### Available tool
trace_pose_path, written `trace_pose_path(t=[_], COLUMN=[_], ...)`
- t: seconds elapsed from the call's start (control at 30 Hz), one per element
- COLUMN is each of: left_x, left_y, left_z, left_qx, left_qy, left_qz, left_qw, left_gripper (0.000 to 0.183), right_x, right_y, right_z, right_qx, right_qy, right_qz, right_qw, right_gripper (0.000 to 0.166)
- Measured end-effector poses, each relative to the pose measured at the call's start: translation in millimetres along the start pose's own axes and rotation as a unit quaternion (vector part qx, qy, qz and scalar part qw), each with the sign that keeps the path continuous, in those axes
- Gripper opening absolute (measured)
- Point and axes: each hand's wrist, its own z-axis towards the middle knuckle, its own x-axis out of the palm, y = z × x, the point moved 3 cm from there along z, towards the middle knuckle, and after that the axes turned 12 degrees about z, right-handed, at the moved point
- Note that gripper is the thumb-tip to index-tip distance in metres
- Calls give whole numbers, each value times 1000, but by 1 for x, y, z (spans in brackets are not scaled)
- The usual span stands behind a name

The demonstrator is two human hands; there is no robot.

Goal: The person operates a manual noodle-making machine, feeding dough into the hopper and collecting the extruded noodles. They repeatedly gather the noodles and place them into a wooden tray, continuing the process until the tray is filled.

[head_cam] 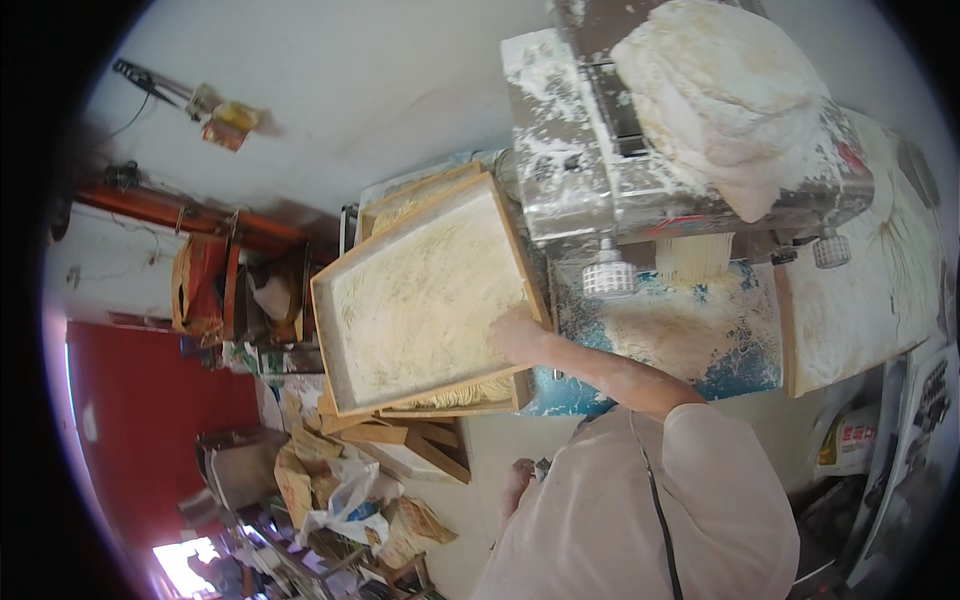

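My right hand [519, 339] reaches across into a shallow wooden tray [420, 292] with a floury white bottom, near its right end. Its fingers are blurred against the flour, and whether they hold anything is unclear. Beneath that tray, other wooden trays hold noodles [472, 394]. Low beside my body hangs my left hand [519, 480], partly hidden, with a small grey object [542, 469] next to it that I cannot identify. To the right stands a flour-dusted metal noodle machine [562, 180]. A large folded dough mass [727, 97] lies on top, and cut noodle strands [694, 259] hang from its front.
Loose flour covers part of the blue tabletop [735, 379] below the machine. A floured board [847, 322] lies to the right. Wooden trays [427, 457] and paper sacks [420, 525] rest low at left. Shelving [232, 277] stands against the wall.
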Motion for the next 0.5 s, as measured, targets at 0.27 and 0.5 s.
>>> trace_pose_path(t=[0.27,0.5], left_x=[-90,-159], left_y=[-132,-313], left_z=[-2,29], left_qx=[44,119], left_qy=[12,181], left_qz=[-220,-477], left_qw=[974,852], left_gripper=[23,36], right_x=[-104,-78], right_y=[2,-140], right_z=[-119,-326], right_qx=[66,206], right_qy=[-304,-738], right_qz=[354,469], right_qw=[882,439], right_gripper=[23,17])
